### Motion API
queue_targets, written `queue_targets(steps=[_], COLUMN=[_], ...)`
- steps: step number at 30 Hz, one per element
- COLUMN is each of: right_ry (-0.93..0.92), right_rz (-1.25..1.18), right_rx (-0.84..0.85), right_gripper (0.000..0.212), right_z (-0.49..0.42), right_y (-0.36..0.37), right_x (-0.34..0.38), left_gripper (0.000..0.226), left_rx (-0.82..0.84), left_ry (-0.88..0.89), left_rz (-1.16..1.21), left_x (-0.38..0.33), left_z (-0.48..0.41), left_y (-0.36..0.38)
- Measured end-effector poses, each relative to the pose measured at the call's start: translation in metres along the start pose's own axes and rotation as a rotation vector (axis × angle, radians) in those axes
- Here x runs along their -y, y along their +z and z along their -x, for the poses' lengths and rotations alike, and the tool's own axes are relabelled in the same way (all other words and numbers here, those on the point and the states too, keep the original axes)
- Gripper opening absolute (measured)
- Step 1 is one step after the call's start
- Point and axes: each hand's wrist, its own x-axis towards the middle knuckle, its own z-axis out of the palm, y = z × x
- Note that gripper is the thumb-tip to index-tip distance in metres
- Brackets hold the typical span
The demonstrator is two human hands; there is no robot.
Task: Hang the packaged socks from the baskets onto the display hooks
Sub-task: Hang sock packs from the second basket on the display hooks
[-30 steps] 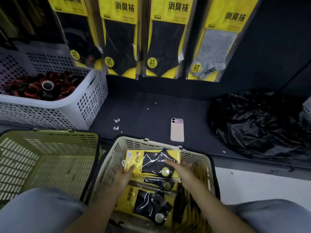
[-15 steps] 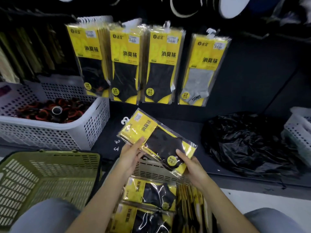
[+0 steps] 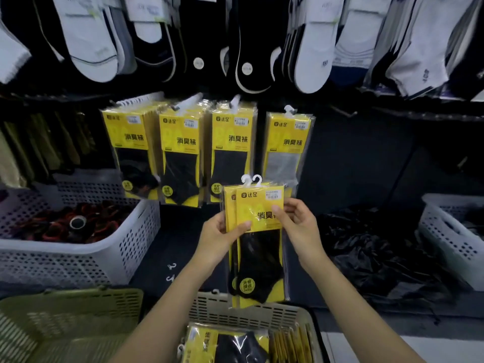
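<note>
Beige basket btm centre, cut by frame edge. It holds more yellow sock packs: one flat on top, others on edge at R side. Green basket btm L: only mesh wall + floor in view, contents can't tell. White basket on L holds red/black ring-shaped items, too blurry to ID. 2nd white basket far R, cut off, inside dark, can't read. Crumpled black plastic bag lies between it and the hands.

Loose socks along top are blurred, tops cut off. Hung packs in four rows on back wall. Rightmost one shows a grey sock, lower part hidden behind held packs.

Held packs: two, upright, overlapped, white hanger tabs on top. They're above the beige basket, in front of the hung rows, not hung yet. Left hand grips their L edge, thumb on front of yellow card, fingers behind. Right hand pinches R edge near top, thumb across the print, fingers curled behind.

Two small white hook pieces lie loose on dark shelf, just R of white basket.
</note>
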Motion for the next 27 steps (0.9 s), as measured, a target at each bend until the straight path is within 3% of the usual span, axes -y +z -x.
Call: queue_targets(steps=[9,16,21,27], right_ry=[0.003,-0.014,-0.074,-0.09], right_rz=[-0.154,-0.114,-0.06,-0.059], right_rx=[-0.039,-0.212,-0.232,-0.122], right_gripper=[0.015,0.01,0.011,0.011], right_z=[-0.025,-0.078,-0.12,-0.145], right_y=[-0.014,-0.045,-0.044,-0.026], right_x=[0.029,0.058,0.075,0.066], left_gripper=[0.028,0.014,0.044,0.051], left_rx=[0.022,-0.173,-0.29,-0.314], left_ry=[0.1,0.199,0.211,0.218], left_rz=[-0.012,-0.086,-0.118,-0.151], left_x=[-0.036,-0.063,-0.081,-0.089], left_z=[-0.025,-0.065,-0.088,-0.107], left_y=[0.008,-0.011,-0.021,-0.021])
